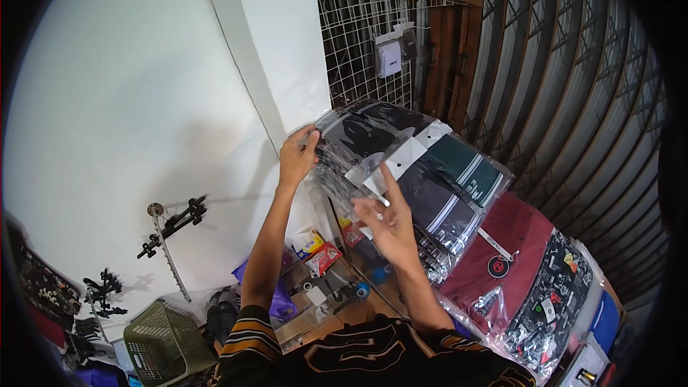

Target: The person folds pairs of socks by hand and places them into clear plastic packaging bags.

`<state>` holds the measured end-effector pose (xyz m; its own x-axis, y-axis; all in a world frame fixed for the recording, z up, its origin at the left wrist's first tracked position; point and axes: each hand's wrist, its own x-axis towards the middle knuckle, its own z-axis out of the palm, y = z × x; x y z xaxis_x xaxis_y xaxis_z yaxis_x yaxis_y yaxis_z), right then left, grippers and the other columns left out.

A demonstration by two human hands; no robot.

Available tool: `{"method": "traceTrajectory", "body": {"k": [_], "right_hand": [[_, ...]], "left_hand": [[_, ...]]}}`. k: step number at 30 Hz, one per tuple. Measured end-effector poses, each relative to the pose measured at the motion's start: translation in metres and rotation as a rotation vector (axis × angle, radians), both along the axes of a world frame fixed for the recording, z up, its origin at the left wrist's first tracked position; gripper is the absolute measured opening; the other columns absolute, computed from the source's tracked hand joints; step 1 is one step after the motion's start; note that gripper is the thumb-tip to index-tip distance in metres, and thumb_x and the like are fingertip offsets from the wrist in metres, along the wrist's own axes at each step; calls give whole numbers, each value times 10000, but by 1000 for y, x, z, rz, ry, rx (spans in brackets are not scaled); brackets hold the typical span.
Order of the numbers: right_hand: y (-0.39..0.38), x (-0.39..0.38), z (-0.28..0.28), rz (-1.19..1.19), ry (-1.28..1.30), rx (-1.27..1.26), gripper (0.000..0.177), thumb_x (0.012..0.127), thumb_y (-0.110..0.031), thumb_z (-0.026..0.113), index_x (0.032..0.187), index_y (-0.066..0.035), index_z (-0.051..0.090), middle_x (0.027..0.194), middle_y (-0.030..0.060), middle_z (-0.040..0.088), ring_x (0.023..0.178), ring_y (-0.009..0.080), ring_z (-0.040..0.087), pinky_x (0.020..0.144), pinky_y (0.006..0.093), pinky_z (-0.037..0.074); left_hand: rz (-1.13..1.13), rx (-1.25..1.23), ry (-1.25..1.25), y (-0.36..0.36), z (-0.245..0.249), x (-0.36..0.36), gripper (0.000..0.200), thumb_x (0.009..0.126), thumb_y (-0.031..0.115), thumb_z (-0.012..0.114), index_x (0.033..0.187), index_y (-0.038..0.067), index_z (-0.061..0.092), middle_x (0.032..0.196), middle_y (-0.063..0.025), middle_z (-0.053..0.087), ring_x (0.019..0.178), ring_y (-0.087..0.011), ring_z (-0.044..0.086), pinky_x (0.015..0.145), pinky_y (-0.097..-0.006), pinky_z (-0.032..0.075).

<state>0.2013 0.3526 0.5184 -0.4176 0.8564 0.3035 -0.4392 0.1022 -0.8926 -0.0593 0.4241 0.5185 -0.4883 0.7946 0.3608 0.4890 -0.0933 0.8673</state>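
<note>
We saw the left hand raised against the white pillar, its fingers curled tight over the left edge of the black packet, a garment in clear plastic that lay at the upper end of a long row of such packets. That packet sat directly to the right of the left hand, touching it, with the thumb pressed on its glossy face. The right hand hung lower and nearer to us, open, its fingers spread and the palm turned toward us, gripping nothing. It stood in front of the grey striped packet, just below the black one; we could not tell whether it touched the plastic. Beside the grey packet lay a green packet with white bands, and farther down the row a maroon packet and a black patterned packet. Behind the row a wire grid carried a small white box, and a ribbed roller shutter closed off the right side. Below the arms we made out small cartons, and a green basket stood low at the left.
</note>
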Motion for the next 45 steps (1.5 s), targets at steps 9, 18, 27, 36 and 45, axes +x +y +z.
{"method": "traceTrajectory", "body": {"k": [9, 18, 27, 36, 45], "right_hand": [[-62, 31, -84, 196, -246, -74, 524, 970, -105, 719, 1449, -15, 530, 1121, 108, 695, 997, 119, 657, 810, 260, 545], [-124, 66, -244, 248, -673, -295, 466, 986, -210, 697, 1378, 10, 574, 1238, 142, 699, 1094, 190, 674, 804, 301, 582], [-255, 143, -438, -278, -716, -1007, 321, 951, -131, 666, 1256, -36, 636, 1055, 136, 720, 885, 294, 737, 673, 410, 629], [-440, 219, -501, -834, -607, -1507, 174, 966, -76, 560, 1084, 36, 621, 927, 188, 697, 717, 321, 733, 524, 407, 601], [-516, 240, -458, -1229, -415, -1292, 157, 904, -104, 664, 1001, -4, 734, 884, 143, 736, 727, 273, 741, 567, 400, 590]], "left_hand": [[63, 131, -247, -86, -77, 16, 419, 1055, 311, 609, 1389, 58, 615, 585, 7, 554, 467, -59, 491, 423, -230, 375], [-162, -296, -116, -288, -461, -4, 194, 987, 195, 629, 1016, 18, 703, 677, -40, 650, 596, -102, 603, 524, -261, 472], [-77, -1262, -635, -575, -505, -3, 239, 994, 284, 559, 862, 118, 669, 680, -29, 632, 507, -173, 568, 474, -366, 430], [-90, -1331, -737, -569, -533, 6, 204, 992, 267, 581, 868, 125, 659, 670, -28, 625, 508, -159, 567, 451, -351, 419], [-331, -1416, -416, -406, -522, 45, 275, 1036, 234, 556, 1247, 87, 653, 1034, -75, 711, 807, -197, 691, 709, -388, 575]]}}
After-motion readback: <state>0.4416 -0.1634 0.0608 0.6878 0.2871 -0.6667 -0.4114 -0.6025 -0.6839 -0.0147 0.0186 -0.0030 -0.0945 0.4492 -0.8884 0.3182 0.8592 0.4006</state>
